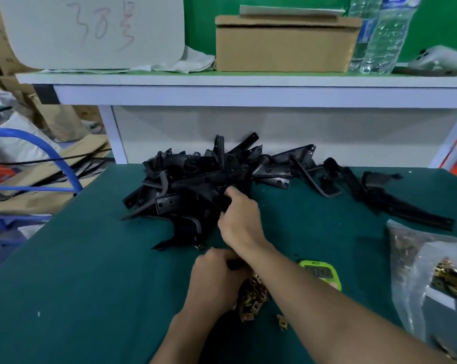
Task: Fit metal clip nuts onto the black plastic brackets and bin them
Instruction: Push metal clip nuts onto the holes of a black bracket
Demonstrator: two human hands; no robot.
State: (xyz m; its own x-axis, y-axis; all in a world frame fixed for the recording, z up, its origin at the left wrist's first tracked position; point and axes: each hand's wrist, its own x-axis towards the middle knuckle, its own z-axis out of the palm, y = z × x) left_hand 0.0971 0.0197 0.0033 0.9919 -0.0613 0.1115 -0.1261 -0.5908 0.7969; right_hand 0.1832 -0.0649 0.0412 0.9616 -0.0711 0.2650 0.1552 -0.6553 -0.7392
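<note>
A heap of black plastic brackets [196, 177] lies on the green table [77, 285], spreading right to a long bracket [406, 208]. My right hand [242, 219] reaches into the heap's near edge and grips one black bracket [214, 198]. Closer to me, my left hand [217, 277] holds a small dark part against a loose pile of brass-coloured metal clip nuts [253, 298]. What exactly the left fingers hold is partly hidden by my right forearm. A single clip nut [282, 321] lies apart, near the pile.
A clear plastic bag of clip nuts [432, 279] sits at the right edge. A green digital timer [320, 271] lies behind my right forearm. A white shelf [248, 82] above the table carries a cardboard box [285, 46] and water bottles [382, 35]. Blue tubing [51, 153] stands left.
</note>
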